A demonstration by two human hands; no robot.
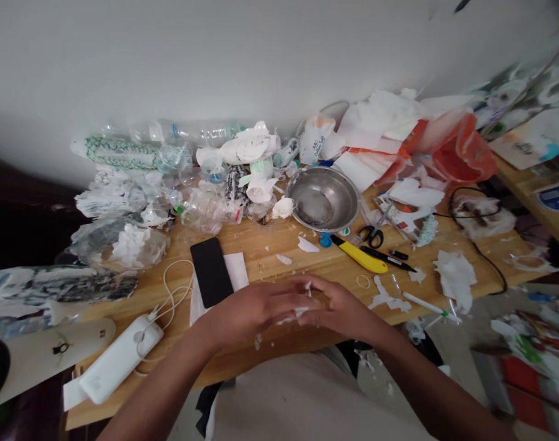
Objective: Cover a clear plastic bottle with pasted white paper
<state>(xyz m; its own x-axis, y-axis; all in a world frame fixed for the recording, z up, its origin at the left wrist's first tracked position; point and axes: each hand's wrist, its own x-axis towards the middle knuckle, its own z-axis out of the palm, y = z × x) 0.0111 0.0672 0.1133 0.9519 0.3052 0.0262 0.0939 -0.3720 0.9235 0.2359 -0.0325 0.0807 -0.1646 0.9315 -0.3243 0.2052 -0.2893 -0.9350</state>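
Observation:
Over the wooden table's near edge, my left hand [258, 306] and my right hand [341, 306] meet with curled fingers. Between them is a scrap of white paper [301, 312], gripped from both sides and partly covered by the fingers. A tiny white bit shows at the top of the fingertips. Small torn white scraps [308, 245] lie just beyond the hands. To the left a black smartphone [211, 271] rests on white paper [237, 269]. To the right are a yellow utility knife [359, 254], a black pen [389, 260] and scissors [373, 234].
A metal bowl [325, 199] stands behind the hands. Plastic bottles [210, 205] and paper-covered pieces [242, 150] crowd the back left. An orange plastic bag [463, 153] lies at the back right. A white power bank [122, 358] with a cable sits at the left edge.

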